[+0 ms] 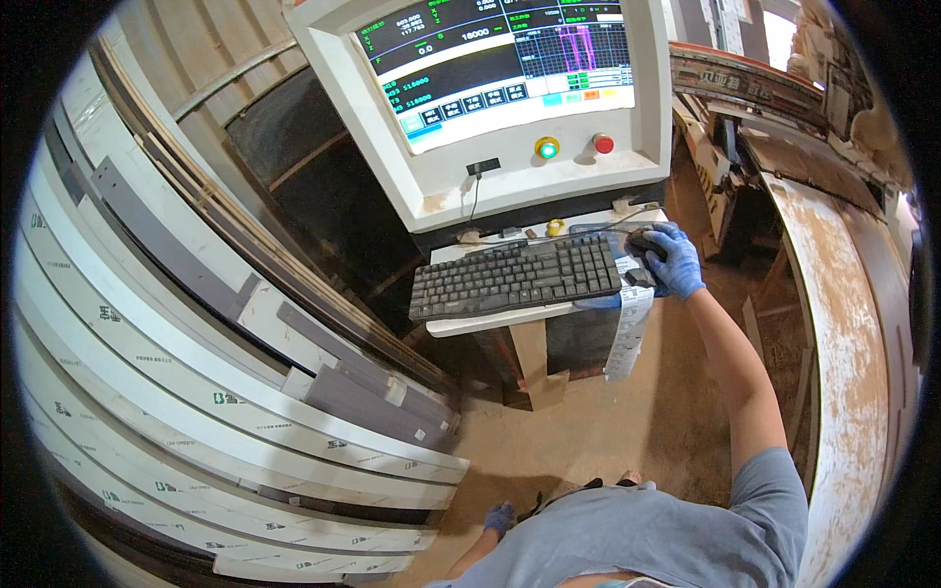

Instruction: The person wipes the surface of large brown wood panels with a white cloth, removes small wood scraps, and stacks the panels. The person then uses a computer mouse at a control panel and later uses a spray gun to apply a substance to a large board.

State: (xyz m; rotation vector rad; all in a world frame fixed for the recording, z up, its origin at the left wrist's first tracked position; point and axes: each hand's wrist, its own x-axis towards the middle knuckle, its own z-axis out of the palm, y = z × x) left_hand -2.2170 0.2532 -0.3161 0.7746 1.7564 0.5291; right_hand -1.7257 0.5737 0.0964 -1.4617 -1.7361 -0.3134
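My right hand [674, 262], in a blue glove, rests closed over a black computer mouse [642, 241] at the right end of a white shelf. Just left of it lies a black keyboard [524, 274]. A strip of printed paper labels [629, 331] hangs over the shelf's front edge below my right hand. My left hand [500, 516], also gloved in blue, hangs low beside my body, near the stacked boards; its fingers are too small to make out. Above the keyboard, a lit control screen [500, 69] is set in a white cabinet.
Under the screen are a green-lit button [547, 149] and a red button [603, 144]. A small yellow object [556, 227] lies behind the keyboard. Long wrapped boards [245, 412] are stacked at left. A machine beam [750, 83] and a dusty white bed edge [833, 294] stand at right.
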